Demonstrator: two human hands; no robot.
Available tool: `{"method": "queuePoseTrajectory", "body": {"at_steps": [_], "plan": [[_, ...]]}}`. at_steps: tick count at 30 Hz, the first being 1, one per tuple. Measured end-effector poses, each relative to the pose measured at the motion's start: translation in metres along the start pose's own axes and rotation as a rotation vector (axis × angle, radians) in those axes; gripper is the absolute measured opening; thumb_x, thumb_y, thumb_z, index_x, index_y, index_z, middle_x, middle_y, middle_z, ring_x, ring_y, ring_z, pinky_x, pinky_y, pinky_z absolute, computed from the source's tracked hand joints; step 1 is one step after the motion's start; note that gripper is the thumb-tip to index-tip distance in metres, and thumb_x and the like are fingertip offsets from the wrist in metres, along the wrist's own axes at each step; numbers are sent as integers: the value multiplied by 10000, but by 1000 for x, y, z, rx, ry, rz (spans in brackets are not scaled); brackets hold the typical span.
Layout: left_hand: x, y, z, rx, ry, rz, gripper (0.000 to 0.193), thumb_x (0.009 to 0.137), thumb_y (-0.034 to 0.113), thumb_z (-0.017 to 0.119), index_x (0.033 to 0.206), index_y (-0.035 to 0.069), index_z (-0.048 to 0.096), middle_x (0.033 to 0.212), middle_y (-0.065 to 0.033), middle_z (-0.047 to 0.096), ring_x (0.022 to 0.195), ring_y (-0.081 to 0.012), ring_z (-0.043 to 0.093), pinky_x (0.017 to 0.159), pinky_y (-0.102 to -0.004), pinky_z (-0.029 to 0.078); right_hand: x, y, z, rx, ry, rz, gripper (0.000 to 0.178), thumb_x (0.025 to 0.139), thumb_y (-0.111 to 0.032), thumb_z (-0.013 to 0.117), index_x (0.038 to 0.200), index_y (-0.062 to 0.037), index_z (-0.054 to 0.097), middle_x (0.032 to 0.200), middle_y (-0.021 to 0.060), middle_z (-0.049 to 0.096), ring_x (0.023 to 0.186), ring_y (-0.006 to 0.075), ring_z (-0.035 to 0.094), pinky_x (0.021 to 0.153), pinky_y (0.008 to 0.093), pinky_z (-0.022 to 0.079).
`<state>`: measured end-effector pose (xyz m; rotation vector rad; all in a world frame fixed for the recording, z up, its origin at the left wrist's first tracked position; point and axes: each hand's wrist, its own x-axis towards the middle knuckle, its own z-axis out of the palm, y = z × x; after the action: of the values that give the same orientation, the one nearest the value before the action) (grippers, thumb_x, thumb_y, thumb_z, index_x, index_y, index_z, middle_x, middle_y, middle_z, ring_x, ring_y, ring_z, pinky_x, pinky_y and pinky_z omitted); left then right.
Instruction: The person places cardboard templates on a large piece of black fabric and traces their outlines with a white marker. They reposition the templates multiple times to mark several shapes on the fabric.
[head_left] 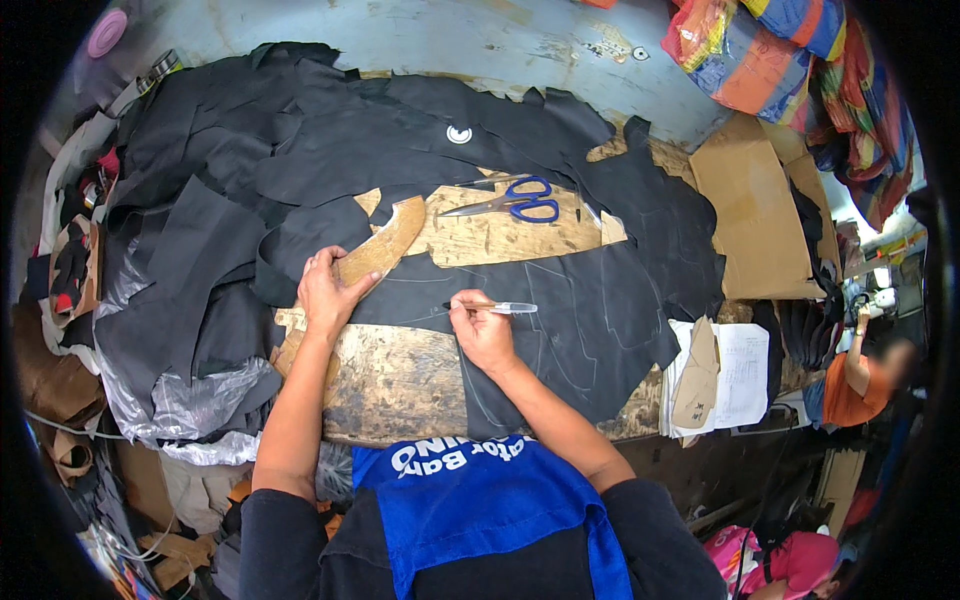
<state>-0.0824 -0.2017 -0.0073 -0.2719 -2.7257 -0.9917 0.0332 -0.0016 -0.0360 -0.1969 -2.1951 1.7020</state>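
Observation:
My left hand [328,292] grips the lower end of a tan, curved cardboard template [392,240] between thumb and fingers. The template's far end leans over the bare wood beyond. In my right hand [482,330] is a pen [516,308] with a clear barrel, its dark tip pointing left at the black sheet material [610,300]. Pale outlines of curved shapes are drawn on that sheet, right of the pen and near its tip. Blue-handled scissors [530,200] lie on the wooden board [480,240] just beyond my hands.
Black offcuts [210,260] are heaped at left over clear plastic [225,400]. A roll of white tape [459,134] lies on the far sheet. Right of the work sit an open notebook [740,370] and a cardboard box [755,210]. A person in orange [850,390] is at far right.

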Motion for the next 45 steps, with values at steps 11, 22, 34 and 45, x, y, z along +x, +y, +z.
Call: {"method": "queuePoseTrajectory", "body": {"at_steps": [11, 22, 34, 45], "plan": [[0, -2, 2, -4, 52, 74, 509, 579, 353, 839, 916, 58, 597, 839, -102, 621, 827, -276, 577, 749, -381, 456, 0, -9, 1, -83, 17, -73, 103, 856, -104, 579, 875, -3, 581, 742, 116, 625, 639, 200, 628, 588, 306, 491], [0, -5, 5, 6, 45, 68, 524, 574, 354, 837, 929, 51, 599, 864, -116, 628, 867, -297, 581, 775, -392, 453, 1, -5, 2, -99, 15, -85, 100, 842, -97, 585, 860, 1, 578, 730, 120, 622, 622, 207, 626, 572, 308, 491], [25, 4, -35, -1017, -452, -189, 121, 807, 41, 689, 904, -11, 638, 821, -56, 655, 710, -88, 603, 654, -223, 501, -18, -3, -101, 532, 435, 199, 64, 891, -44, 553, 927, 5, 574, 658, 79, 607, 489, 104, 549, 452, 215, 458], [25, 65, 3, -377, -814, -23, 267, 698, 135, 782, 896, -23, 700, 779, -86, 683, 682, -119, 610, 631, -260, 482, -103, 23, -183, 329, 720, 132, 80, 906, -65, 536, 890, 10, 558, 653, 79, 595, 502, 99, 539, 459, 196, 402]]}}
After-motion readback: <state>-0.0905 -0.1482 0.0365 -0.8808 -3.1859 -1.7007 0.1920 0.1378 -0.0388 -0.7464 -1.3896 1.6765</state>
